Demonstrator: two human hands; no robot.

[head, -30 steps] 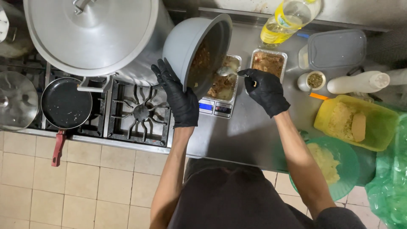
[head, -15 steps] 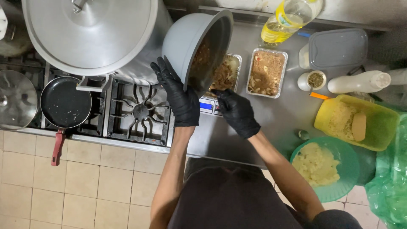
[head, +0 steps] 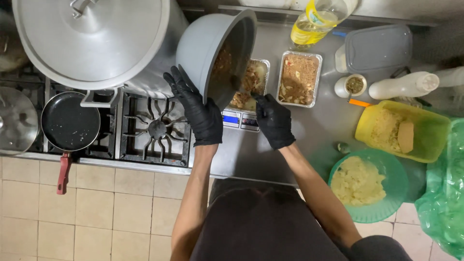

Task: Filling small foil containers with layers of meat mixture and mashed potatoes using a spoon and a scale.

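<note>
- Left hand [head: 200,113], black-gloved, fingers spread flat against the tipped grey bowl [head: 212,50], holding it over a foil tray [head: 251,84] on the scale [head: 240,120]
- Right hand [head: 274,121], a second ago at the filled tray [head: 299,79], now back at the bowl's mouth, curled around a utensil barely visible
- Portioning appears to move to this tray
</note>
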